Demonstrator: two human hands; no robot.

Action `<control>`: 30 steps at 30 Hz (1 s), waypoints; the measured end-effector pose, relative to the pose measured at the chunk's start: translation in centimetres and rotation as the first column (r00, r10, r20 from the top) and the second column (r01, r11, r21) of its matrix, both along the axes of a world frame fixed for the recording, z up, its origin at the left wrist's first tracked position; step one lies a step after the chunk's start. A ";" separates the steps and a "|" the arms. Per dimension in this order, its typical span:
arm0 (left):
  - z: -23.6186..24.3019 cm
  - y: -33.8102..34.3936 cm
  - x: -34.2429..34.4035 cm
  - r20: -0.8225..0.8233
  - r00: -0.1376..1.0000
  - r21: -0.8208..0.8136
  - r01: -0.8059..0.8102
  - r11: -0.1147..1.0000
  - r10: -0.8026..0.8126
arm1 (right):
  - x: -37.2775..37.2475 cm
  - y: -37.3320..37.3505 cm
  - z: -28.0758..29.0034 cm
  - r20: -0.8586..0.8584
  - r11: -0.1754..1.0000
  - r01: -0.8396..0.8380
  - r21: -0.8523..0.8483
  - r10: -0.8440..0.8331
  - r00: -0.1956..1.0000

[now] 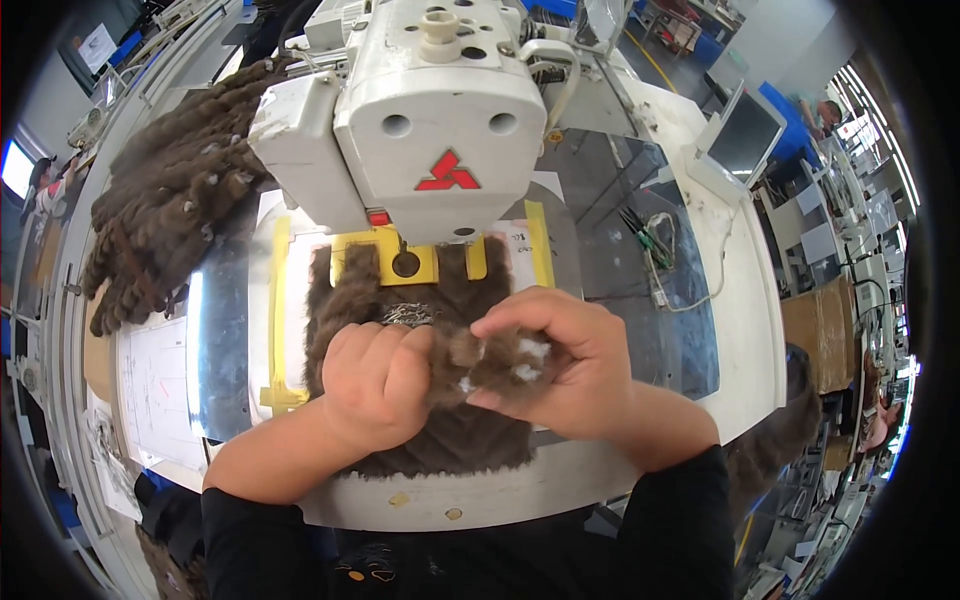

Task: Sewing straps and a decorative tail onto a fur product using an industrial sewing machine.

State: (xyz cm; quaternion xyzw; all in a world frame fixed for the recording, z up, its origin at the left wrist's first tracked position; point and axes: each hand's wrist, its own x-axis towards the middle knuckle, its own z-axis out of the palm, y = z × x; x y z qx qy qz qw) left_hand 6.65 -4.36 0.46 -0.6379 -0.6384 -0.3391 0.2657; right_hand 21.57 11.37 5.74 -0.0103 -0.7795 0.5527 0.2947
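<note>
Both my hands hold a small bundled piece of brown plush fabric (497, 368) with white tufts at its right side. My left hand (375, 385) is closed in a fist around the left end. My right hand (580, 365) grips the right end between thumb and fingers. Beneath them lies a larger panel of brown plush fabric (470, 440), flat, with silvery-grey stitching near its middle. Its far part lies around the yellow plate (430, 262) beneath the head of a white sewing machine (440, 160). My hands hide part of the panel.
A large pile of brown plush pieces (190, 180) lies at the left. Paper with line drawings (155, 390) is on the table's left. At the right are a transparent dark sheet (620, 290), a cable with green-handled tool (648, 243) and a small screen (745, 135).
</note>
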 end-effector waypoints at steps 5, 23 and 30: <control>2.4 0.5 0.7 0.221 0.960 -0.009 0.178 0.984 -0.171 | 0.5 1.2 0.3 0.084 0.997 -0.037 0.064 0.031 0.996; 0.9 0.0 -0.3 0.603 0.779 -0.244 0.386 0.890 -0.173 | 0.3 1.9 0.4 0.087 0.999 0.022 0.033 -0.025 0.996; 1.8 0.7 -0.6 0.632 0.663 -0.014 0.527 0.850 -0.401 | -0.2 1.6 0.5 -0.006 0.963 -0.056 0.264 0.060 0.998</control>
